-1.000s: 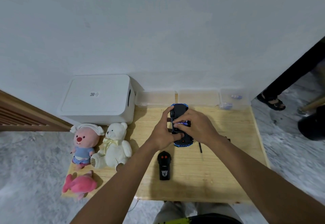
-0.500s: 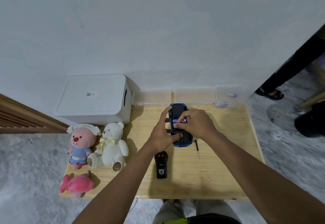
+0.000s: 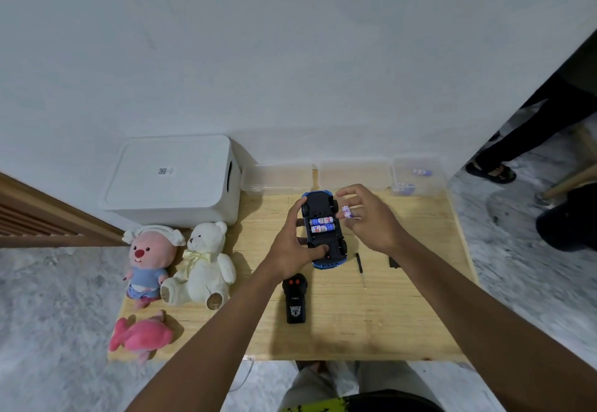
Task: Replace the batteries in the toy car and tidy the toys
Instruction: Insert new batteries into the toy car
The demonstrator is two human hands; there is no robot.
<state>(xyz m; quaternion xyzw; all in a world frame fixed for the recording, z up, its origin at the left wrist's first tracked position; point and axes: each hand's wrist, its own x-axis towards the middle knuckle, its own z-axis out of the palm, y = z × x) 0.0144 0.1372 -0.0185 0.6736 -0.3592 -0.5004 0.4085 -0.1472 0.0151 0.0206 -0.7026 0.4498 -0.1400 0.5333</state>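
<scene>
head view: the toy car (image 3: pixel 324 237) lies belly-up on the wooden table (image 3: pixel 371 330), gripped by the left hand (image 3: pixel 290 246), thumb on its near end and fingers round its far side. the battery bay is uncovered, and two batteries (image 3: pixel 321 224) sit in it side by side. the right hand (image 3: pixel 371 217), just right of the car, pinches a third battery (image 3: pixel 346 211) between thumb and fingertips, with the other fingers spread. whether this cell is coming out or going in cannot be told.

judgement: the battery swap is in mid-step, and the bay is not yet closed.

a screwdriver (image 3: pixel 360 266) lies on the table near the right wrist. a small dark piece (image 3: pixel 393 262), probably the bay cover, lies against the right forearm. beyond the right hand, a clear container (image 3: pixel 436 166) holds loose batteries (image 3: pixel 421 172). the remote control (image 3: pixel 294 298) lies just beside the left wrist. left of the left arm, three plush toys (image 3: pixel 202 266) sit outside the white storage box (image 3: pixel 171 178). judgement: tidying is not begun.
</scene>
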